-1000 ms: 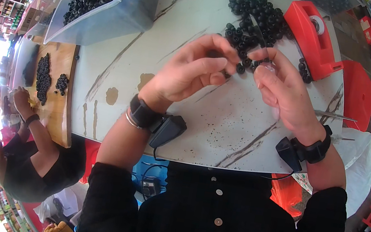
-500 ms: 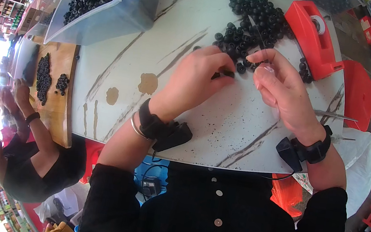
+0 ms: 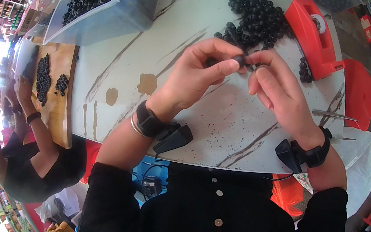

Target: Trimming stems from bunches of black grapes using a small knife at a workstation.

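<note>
My left hand point(image 3: 195, 71) pinches a small black ball point(image 3: 239, 60), like a bead or berry, between thumb and forefinger. More dark balls show in the curl of its fingers. Right beside it, my right hand point(image 3: 280, 85) is closed on a thin pointed tool point(image 3: 250, 67), mostly hidden by the fingers; its exact kind I cannot make out. The fingertips of both hands nearly meet at the ball. Just beyond them spreads a loose pile of the same black balls point(image 3: 259, 18) on the white marbled table point(image 3: 164, 127).
A clear plastic bin point(image 3: 133, 15) full of black balls stands at the far left. To the right are a red tape dispenser point(image 3: 311, 39), a metal tool point(image 3: 333, 115) and a red stool point(image 3: 357, 95). On the left a person works at a wooden board point(image 3: 57, 110).
My left hand has lifted off the table, bringing a black ball up to my right hand. The thin tool in my right hand has swung left and lower.
</note>
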Demonstrator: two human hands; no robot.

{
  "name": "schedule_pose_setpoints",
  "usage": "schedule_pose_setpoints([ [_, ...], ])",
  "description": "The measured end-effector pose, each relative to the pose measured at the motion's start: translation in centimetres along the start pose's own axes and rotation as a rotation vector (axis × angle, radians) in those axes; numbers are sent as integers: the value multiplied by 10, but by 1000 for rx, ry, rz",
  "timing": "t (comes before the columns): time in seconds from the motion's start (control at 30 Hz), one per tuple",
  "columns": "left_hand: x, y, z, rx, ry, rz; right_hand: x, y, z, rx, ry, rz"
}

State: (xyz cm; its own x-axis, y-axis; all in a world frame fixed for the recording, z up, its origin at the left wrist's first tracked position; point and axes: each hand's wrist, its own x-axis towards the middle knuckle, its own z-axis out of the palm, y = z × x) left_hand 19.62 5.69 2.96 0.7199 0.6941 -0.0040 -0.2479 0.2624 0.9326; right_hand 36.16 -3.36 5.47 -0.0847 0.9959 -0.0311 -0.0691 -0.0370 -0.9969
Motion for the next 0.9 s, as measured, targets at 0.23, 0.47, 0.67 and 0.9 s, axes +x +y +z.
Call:
schedule_pose_setpoints([
  [0.23, 0, -2, 4, -81, 17, 19, -4, -2, 5, -235, 19, -112],
  [0.47, 0, -6, 4, -122, 1, 39, -4, 2, 5, -205, 13, -123],
  [0.67, 0, -10, 0, -187, -68, 21, -5, 2, 5, -194, -1, -130],
  [0.9, -1, -4, 4, -222, -68, 3, -4, -2, 5, 17, 1, -60],
])
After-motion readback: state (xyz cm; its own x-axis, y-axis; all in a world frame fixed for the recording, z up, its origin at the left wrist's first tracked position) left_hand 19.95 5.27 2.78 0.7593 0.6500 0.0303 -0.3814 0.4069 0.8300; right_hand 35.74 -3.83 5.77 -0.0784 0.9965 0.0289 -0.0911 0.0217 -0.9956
